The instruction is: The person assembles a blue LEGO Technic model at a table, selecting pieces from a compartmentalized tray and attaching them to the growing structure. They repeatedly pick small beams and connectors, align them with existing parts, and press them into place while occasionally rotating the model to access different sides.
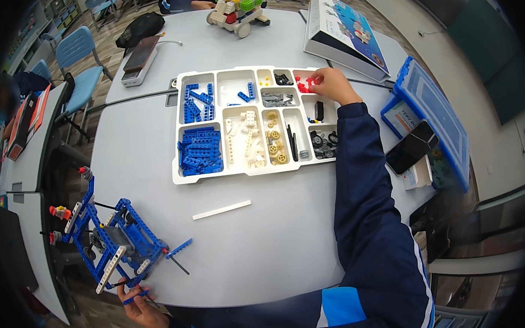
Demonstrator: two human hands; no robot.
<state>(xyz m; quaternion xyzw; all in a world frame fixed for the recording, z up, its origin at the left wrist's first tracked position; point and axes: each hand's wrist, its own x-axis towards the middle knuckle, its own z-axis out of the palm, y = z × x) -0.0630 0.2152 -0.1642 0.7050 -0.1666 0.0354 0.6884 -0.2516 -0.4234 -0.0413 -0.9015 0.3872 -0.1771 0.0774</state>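
My right hand [335, 86] reaches to the far right of a white sorting tray [257, 171]. Its fingers are pinched together over small red building pieces [303, 84] in a corner compartment; what lies between the fingertips is hidden. At the lower left, my left hand [140, 310] grips a short blue beam [136, 297] between thumb and fingers. That beam is by the near corner of a blue building-brick model [125, 232], a frame with white beams, grey pieces and dark axles. Another blue beam [179, 248] sticks out from its right side, near a thin dark axle.
A loose white beam [222, 210] lies mid-table. Behind the tray stand a colourful wheeled model [240, 12] and a power bank with a phone [140, 57]. On the right are a printed box [351, 35], a blue lidded bin [440, 117] and a black phone [412, 147].
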